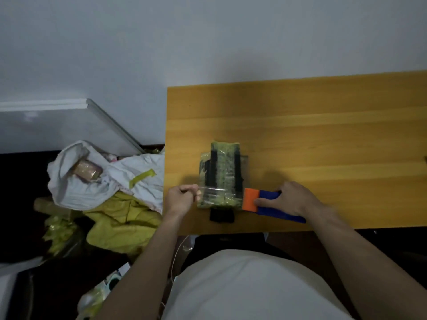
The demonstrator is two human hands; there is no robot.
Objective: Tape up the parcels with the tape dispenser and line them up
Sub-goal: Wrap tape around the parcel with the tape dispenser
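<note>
On the surface's (pixel 300 135) near left, the parcel (pixel 221 179) is mid-taping: left grip (pixel 182 198) pinches the tape end (pixel 211 189), right grip (pixel 288 199) clasps the dispenser (pixel 272 204). Next, probably press tape down, then cut.

left hand (pixel 181 199) curled, pinching; right hand (pixel 290 199) gripping, thumb extended
</note>
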